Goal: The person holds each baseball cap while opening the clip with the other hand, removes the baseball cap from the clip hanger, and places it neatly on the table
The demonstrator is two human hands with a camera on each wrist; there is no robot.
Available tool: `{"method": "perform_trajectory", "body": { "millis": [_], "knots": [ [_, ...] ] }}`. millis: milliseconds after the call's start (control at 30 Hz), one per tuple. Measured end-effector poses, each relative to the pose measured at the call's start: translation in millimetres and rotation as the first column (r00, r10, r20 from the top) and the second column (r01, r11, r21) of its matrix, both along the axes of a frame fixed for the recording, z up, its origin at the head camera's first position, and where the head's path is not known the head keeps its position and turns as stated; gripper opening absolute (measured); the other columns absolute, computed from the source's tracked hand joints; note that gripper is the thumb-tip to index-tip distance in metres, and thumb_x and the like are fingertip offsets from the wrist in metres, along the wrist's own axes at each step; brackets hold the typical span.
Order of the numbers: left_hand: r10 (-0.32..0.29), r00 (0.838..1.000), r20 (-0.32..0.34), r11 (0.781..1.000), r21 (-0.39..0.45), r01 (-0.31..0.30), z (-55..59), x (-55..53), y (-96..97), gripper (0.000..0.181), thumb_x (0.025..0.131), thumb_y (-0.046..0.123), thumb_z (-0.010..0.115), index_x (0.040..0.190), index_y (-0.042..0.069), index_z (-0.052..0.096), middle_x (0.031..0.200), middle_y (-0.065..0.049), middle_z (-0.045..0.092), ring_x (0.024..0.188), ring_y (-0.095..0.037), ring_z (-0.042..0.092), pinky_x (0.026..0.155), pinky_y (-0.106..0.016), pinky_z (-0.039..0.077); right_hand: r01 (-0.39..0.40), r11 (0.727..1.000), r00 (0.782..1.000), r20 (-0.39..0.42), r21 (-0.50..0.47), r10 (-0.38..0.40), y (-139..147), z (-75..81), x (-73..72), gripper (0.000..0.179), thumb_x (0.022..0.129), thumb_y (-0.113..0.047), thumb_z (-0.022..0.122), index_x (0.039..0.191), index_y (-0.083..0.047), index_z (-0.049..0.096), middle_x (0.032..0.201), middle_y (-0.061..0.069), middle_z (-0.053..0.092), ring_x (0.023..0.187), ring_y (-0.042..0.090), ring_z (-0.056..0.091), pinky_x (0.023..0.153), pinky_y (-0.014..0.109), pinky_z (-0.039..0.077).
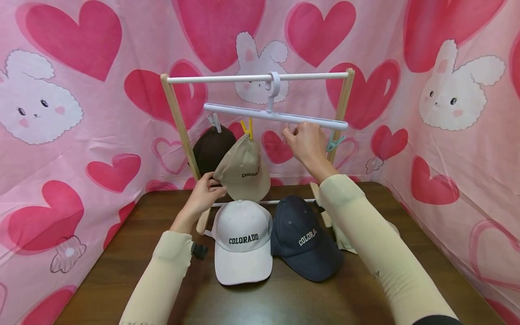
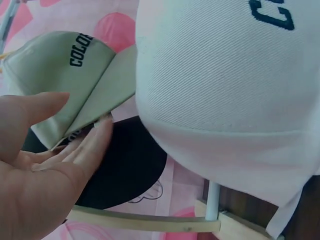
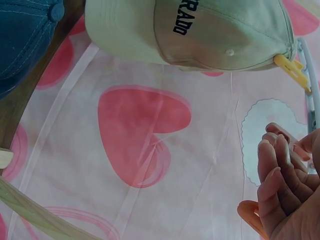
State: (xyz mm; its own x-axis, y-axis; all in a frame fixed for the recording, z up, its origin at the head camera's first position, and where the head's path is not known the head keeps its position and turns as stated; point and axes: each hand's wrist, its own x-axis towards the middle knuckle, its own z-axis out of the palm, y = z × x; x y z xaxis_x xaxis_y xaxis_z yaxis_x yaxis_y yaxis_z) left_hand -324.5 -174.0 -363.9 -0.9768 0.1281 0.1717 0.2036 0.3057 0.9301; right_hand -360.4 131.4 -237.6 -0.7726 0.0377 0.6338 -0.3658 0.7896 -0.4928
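Note:
A beige cap lettered "COLORADO" hangs from the pale hanger by a yellow clip. My left hand is at its left edge; in the left wrist view, the fingers extend along the cap's lower rim and the thumb stands apart. A dark cap hangs behind, from a greyish clip. Just under the hanger's right half, my right hand has curled fingers. It pinches what looks like a pale pink clip, partly hidden by the fingers. An orange clip shows beside that hand.
The hanger hooks over the white rod of a wooden rack. A teal clip hangs near its right end. A white cap and a navy cap stand in front; a pale cap is partly behind the right sleeve, on the brown table.

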Motion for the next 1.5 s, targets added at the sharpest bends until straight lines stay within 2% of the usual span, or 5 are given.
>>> {"method": "perform_trajectory", "body": {
  "millis": [433,700,1033,1233,1500],
  "knots": [
    [0.065,0.997,-0.034,0.995,0.076,-0.062,-1.0,-6.7,25.4,0.035,0.099,-0.002,0.061,0.132,-0.003,0.048,0.122,-0.03,0.065,0.106,-0.04,0.07,0.094,-0.051,0.055,-0.02,0.999,1.0,0.006,-0.028,0.02,3,-3.4,-2.9,0.036,0.099,-0.036,0.059,0.078,-0.011,0.073,0.06,0.004,0.061,0.05,0.024,0.052,0.043,0.034,0.039],
    [0.078,0.995,-0.056,0.989,0.13,-0.071,-1.7,-5.2,39.9,0.031,0.099,-0.006,0.06,0.129,-0.004,0.053,0.118,-0.029,0.067,0.098,-0.038,0.073,0.087,-0.047,0.058,0.001,1.0,1.0,-0.006,-0.017,-0.001,8,-5.3,-3.6,0.04,0.098,-0.037,0.057,0.072,-0.01,0.07,0.058,0.006,0.057,0.051,0.024,0.051,0.043,0.035,0.038],
    [-0.028,0.996,-0.085,0.994,0.098,0.036,4.6,3.0,52.4,0.033,0.099,-0.003,0.061,0.131,0.001,0.062,0.118,-0.024,0.068,0.094,-0.03,0.075,0.088,-0.049,0.058,0.023,1.0,0.999,-0.041,-0.006,-0.023,12,-3.9,-3.0,0.046,0.097,-0.035,0.057,0.061,-0.009,0.065,0.055,0.007,0.055,0.051,0.025,0.051,0.044,0.036,0.038],
    [-0.118,0.989,-0.094,0.989,0.073,0.125,5.5,13.2,48.9,0.025,0.098,-0.004,0.062,0.122,-0.007,0.062,0.116,-0.028,0.069,0.093,-0.033,0.075,0.086,-0.044,0.059,0.029,1.0,0.999,-0.027,-0.002,-0.029,13,-2.7,-4.9,0.044,0.096,-0.035,0.057,0.061,-0.009,0.065,0.056,0.006,0.057,0.055,0.024,0.052,0.049,0.037,0.04],
    [-0.148,0.983,-0.109,0.988,0.019,0.151,-0.3,25.5,47.5,0.024,0.096,-0.006,0.065,0.12,-0.008,0.062,0.118,-0.025,0.069,0.097,-0.03,0.075,0.085,-0.038,0.06,0.028,1.0,1.0,0.003,-0.013,-0.028,20,-4.4,-8.9,0.042,0.098,-0.038,0.056,0.07,-0.009,0.07,0.062,0.007,0.063,0.054,0.025,0.055,0.046,0.037,0.042]
  ]
}}
